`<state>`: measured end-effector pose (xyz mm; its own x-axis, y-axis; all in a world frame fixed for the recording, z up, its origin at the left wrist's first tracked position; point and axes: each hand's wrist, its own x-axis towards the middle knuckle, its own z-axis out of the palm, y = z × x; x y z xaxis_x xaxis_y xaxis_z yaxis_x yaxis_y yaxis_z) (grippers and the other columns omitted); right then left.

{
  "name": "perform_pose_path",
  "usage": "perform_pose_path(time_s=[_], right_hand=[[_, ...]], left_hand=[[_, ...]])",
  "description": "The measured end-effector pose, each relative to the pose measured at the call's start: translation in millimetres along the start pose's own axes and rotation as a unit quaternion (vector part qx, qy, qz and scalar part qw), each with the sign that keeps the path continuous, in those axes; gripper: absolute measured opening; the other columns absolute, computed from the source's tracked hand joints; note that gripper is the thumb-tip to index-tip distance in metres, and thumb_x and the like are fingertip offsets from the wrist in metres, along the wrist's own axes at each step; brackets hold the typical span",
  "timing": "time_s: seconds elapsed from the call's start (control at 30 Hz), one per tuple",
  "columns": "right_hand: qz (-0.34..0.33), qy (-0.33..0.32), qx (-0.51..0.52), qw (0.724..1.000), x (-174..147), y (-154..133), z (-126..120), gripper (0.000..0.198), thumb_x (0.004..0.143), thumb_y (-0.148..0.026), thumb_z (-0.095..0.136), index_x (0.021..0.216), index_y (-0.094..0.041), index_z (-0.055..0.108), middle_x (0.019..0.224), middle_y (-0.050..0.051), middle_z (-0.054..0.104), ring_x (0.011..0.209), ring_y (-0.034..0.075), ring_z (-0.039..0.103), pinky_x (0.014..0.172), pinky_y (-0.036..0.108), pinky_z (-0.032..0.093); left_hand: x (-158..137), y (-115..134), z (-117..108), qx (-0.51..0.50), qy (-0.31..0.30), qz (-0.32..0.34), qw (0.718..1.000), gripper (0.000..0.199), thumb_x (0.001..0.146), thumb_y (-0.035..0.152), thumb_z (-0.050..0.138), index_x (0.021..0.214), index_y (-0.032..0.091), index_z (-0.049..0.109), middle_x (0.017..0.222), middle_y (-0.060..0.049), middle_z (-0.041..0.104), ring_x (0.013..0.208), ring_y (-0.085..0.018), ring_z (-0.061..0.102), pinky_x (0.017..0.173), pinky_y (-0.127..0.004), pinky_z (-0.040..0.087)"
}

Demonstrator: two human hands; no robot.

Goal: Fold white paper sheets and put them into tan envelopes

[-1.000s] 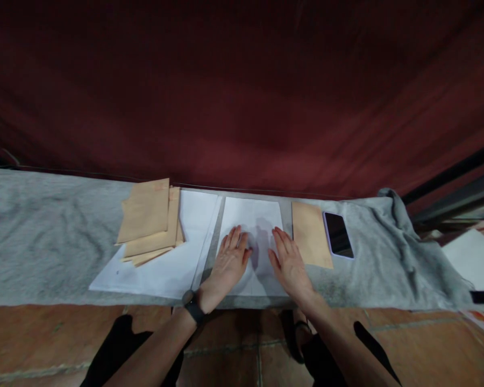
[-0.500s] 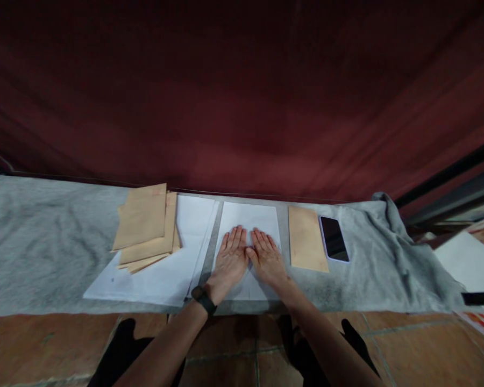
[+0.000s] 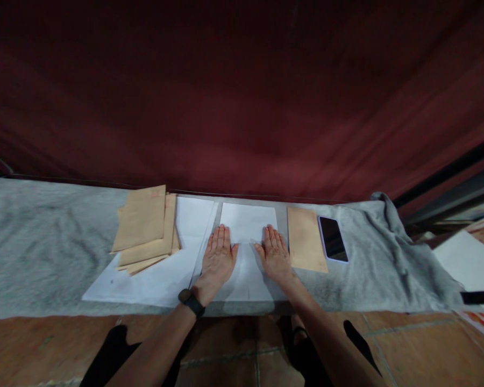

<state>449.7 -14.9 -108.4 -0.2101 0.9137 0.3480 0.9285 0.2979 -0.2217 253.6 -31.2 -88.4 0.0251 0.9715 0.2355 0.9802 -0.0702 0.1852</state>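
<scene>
A white sheet of paper (image 3: 248, 220) lies flat in front of me, with a faint crosswise line near its middle. My left hand (image 3: 219, 256) rests palm down over its left edge, fingers stretched out. On the right edge of the same sheet, my right hand (image 3: 275, 255) lies flat too, fingers extended. Neither hand grips anything. Just right of my right hand is a single brown envelope (image 3: 307, 239). Left of my left hand are larger white sheets (image 3: 157, 285), partly under a loose pile of brown envelopes (image 3: 143, 220).
A grey cloth (image 3: 36, 247) covers the long narrow surface and bunches up at its right end. A phone (image 3: 333, 239) lies beside the single envelope. Behind hangs a dark red curtain (image 3: 234, 107). Tiled floor (image 3: 221, 349) shows below the front edge.
My hands have slid apart from the sheet's middle, the left one toward its left edge and the right one toward its right edge. The paper between them is now uncovered.
</scene>
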Motion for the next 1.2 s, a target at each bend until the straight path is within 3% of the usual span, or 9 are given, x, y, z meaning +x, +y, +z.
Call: perform_pose_path(time_s=[0.47, 0.87, 1.0, 1.2], right_hand=[[0.011, 0.023, 0.01, 1.0, -8, 8, 1, 0.066, 0.105, -0.045, 0.039, 0.158, -0.007, 0.031, 0.161, 0.022, 0.037, 0.148, 0.034, 0.037, 0.119, 0.055, 0.033], [0.015, 0.011, 0.009, 1.0, -8, 8, 0, 0.066, 0.105, -0.045, 0.038, 0.156, -0.003, 0.035, 0.161, 0.024, 0.036, 0.148, 0.035, 0.037, 0.119, 0.054, 0.032], [0.015, 0.007, -0.003, 1.0, -7, 7, -1, 0.066, 0.105, -0.045, 0.038, 0.155, -0.002, 0.036, 0.161, 0.024, 0.036, 0.148, 0.035, 0.037, 0.119, 0.053, 0.032], [0.012, 0.011, -0.027, 1.0, -7, 5, -2, 0.064, 0.105, -0.042, 0.038, 0.153, 0.0, 0.039, 0.159, 0.025, 0.039, 0.148, 0.034, 0.037, 0.119, 0.052, 0.033]], left_hand=[[-5, -8, -7, 0.002, 0.021, -0.013, 1.0, 0.061, 0.1, 0.031, 0.037, 0.155, 0.005, 0.036, 0.158, -0.022, 0.041, 0.15, -0.031, 0.035, 0.122, -0.051, 0.03], [-3, -12, -11, 0.024, 0.0, -0.039, 0.999, 0.062, 0.1, 0.031, 0.037, 0.148, -0.008, 0.042, 0.155, -0.029, 0.041, 0.149, -0.035, 0.036, 0.123, -0.05, 0.028], [-2, -14, -10, 0.025, 0.007, -0.051, 0.998, 0.061, 0.1, 0.031, 0.038, 0.149, -0.005, 0.043, 0.155, -0.027, 0.042, 0.149, -0.034, 0.036, 0.123, -0.049, 0.027], [4, -13, -7, 0.03, -0.006, 0.001, 1.0, 0.058, 0.101, 0.031, 0.034, 0.15, 0.0, 0.044, 0.156, -0.022, 0.043, 0.148, -0.03, 0.039, 0.123, -0.046, 0.028]])
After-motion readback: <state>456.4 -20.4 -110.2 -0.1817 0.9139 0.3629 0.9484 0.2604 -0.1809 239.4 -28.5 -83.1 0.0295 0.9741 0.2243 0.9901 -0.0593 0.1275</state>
